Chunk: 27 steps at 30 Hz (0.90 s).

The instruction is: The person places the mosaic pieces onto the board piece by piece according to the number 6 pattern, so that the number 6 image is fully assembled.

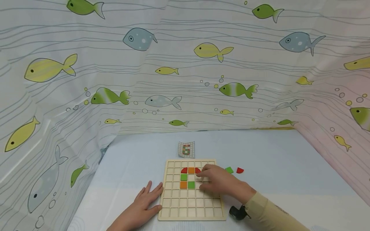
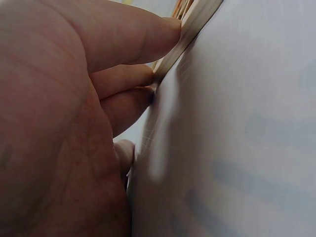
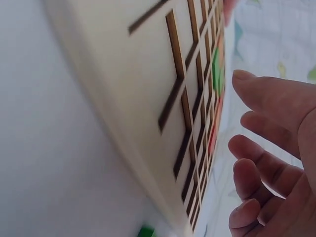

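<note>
A wooden grid board (image 1: 191, 211) lies on the table. Several flat pieces sit in its cells: red quarter-rounds (image 1: 184, 170) on either side of an orange square (image 1: 191, 170), green squares (image 1: 191, 185) and a second orange square (image 1: 183, 184) below. My left hand (image 1: 140, 205) rests on the table, its fingers spread and its fingertips touching the board's left edge (image 2: 190, 37). Over the board's right half hovers my right hand (image 1: 218, 179), fingertips close to the right red piece. In the right wrist view its thumb (image 3: 269, 96) and loosely bent fingers stand apart with nothing between them.
Behind the board lies a small pattern card (image 1: 186, 149) with a printed coloured figure. A green square (image 1: 229, 170) and a red quarter-round (image 1: 240, 170) lie right of the board. A black object (image 1: 237, 212) is by the right wrist. Fish-patterned sheets (image 1: 179, 83) surround the table.
</note>
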Available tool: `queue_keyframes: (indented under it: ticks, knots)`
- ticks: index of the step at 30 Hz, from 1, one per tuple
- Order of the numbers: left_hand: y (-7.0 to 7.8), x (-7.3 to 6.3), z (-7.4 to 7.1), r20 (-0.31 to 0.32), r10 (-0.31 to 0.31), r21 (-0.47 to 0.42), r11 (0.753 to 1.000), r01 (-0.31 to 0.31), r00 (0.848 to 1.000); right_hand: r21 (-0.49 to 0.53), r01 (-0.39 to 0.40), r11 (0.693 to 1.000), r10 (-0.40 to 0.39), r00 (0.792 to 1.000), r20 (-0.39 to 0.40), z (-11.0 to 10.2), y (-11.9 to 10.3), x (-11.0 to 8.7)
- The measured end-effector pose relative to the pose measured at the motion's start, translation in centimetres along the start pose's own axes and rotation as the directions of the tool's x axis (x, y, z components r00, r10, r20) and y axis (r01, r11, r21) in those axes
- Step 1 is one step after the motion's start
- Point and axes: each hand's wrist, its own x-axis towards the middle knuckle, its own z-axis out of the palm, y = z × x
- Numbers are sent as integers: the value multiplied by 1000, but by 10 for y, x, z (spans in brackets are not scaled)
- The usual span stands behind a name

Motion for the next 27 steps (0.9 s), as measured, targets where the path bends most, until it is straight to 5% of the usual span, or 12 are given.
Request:
queue_keyframes:
  ticks: [27]
  knots:
    - [2,0,0,-6,2,8,1000,-1,1000,43,-113,993,117,989,-91,-17,46,-47]
